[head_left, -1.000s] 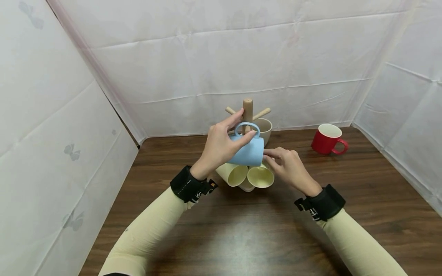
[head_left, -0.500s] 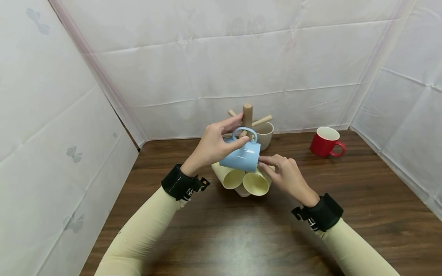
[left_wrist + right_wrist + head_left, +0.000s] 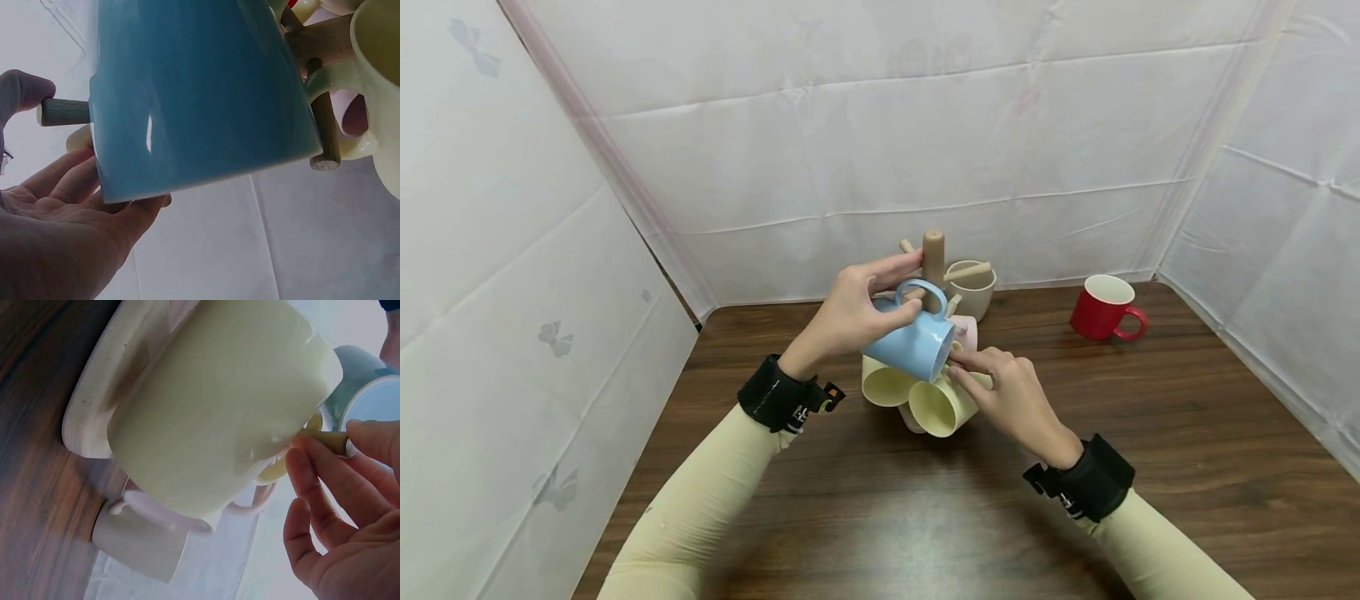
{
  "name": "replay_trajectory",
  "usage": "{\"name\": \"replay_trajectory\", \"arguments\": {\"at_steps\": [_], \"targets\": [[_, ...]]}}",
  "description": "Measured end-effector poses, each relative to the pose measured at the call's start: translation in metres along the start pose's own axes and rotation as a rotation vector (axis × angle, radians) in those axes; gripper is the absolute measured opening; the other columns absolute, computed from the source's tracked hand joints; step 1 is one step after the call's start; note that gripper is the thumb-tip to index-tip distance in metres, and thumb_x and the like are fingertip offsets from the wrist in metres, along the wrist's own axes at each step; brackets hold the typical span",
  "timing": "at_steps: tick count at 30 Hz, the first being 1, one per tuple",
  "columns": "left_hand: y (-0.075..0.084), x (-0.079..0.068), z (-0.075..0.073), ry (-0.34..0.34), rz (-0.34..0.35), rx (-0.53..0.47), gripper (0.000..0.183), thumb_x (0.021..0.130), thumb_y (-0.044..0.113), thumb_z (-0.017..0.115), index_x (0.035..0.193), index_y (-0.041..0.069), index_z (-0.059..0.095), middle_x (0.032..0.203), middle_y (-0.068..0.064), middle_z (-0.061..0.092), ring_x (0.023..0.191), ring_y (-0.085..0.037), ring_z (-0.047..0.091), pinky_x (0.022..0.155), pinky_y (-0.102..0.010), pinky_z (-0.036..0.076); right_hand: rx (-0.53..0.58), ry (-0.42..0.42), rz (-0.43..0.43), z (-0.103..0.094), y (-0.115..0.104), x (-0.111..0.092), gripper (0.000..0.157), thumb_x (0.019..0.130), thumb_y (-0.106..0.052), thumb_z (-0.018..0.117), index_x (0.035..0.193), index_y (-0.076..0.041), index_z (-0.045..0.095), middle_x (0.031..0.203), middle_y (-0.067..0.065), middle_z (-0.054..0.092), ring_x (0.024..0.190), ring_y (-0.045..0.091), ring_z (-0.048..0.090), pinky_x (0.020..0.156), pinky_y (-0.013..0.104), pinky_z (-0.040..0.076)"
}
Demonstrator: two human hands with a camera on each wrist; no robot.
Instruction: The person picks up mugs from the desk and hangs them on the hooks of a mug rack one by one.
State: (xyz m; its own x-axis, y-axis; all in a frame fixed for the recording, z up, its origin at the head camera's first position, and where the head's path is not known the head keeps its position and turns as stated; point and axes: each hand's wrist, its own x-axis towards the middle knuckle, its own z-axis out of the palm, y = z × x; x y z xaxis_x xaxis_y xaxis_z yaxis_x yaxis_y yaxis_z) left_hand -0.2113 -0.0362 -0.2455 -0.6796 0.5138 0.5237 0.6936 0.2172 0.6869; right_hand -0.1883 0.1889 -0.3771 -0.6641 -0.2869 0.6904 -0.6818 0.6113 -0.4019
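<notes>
A wooden mug tree [image 3: 933,257] stands at the table's middle with mugs on its pegs. A light blue mug [image 3: 910,340] hangs high and tilted, handle up, its mouth facing right. My left hand [image 3: 850,310] grips the tree behind this mug: fingertips reach the post, and the thumb presses the end of the peg [image 3: 65,112] bearing it. Lower down, my right hand [image 3: 1013,396] pinches another peg [image 3: 332,442] between thumb and fingers, above a pale yellow mug [image 3: 225,406]. A second yellow mug [image 3: 883,385] hangs to the left, and a pink mug [image 3: 970,330] shows behind.
Behind the tree stands an off-white cup [image 3: 976,300]. To the right, a red mug [image 3: 1093,317] with a white inside sits upright on the dark wooden table [image 3: 850,500]. White sheeting [image 3: 775,150] rises at the back and both sides.
The mug tree has turned, carrying the front mugs leftward and swinging the blue mug's mouth toward me. The pink mug has come into view. Both hands have shifted slightly left and down with it.
</notes>
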Motion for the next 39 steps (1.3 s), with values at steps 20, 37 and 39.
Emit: {"name": "replay_trajectory", "arguments": {"at_steps": [20,37,39], "targets": [[0.000,0.002,-0.007,-0.043,0.035,-0.010,0.046,0.082,-0.006,0.051,0.128,-0.005,0.049,0.123,-0.019,0.056,0.112,-0.026,0.053,0.093,-0.045,0.044,0.015,0.032,-0.133,0.011,-0.031,0.001,0.016,0.081,-0.011,0.070,0.097,-0.010,0.069,0.094,0.000,0.066,0.090,0.016,0.060,0.059,0.032,0.051],[0.004,0.004,-0.008,-0.030,0.085,0.053,0.042,0.083,-0.013,0.044,0.123,-0.006,0.053,0.119,-0.017,0.059,0.104,-0.025,0.056,0.082,-0.035,0.048,0.070,-0.051,-0.194,0.020,-0.050,0.006,0.022,0.084,-0.010,0.067,0.105,-0.012,0.068,0.098,-0.005,0.066,0.082,0.011,0.053,0.066,0.029,0.046],[0.004,0.004,-0.008,-0.037,0.089,0.049,0.042,0.082,-0.014,0.043,0.123,-0.006,0.053,0.120,-0.018,0.058,0.104,-0.026,0.056,0.082,-0.035,0.048,0.070,-0.063,-0.189,0.020,-0.052,0.006,0.021,0.085,-0.011,0.066,0.106,-0.013,0.067,0.097,-0.006,0.066,0.078,0.011,0.051,0.064,0.028,0.044]]}}
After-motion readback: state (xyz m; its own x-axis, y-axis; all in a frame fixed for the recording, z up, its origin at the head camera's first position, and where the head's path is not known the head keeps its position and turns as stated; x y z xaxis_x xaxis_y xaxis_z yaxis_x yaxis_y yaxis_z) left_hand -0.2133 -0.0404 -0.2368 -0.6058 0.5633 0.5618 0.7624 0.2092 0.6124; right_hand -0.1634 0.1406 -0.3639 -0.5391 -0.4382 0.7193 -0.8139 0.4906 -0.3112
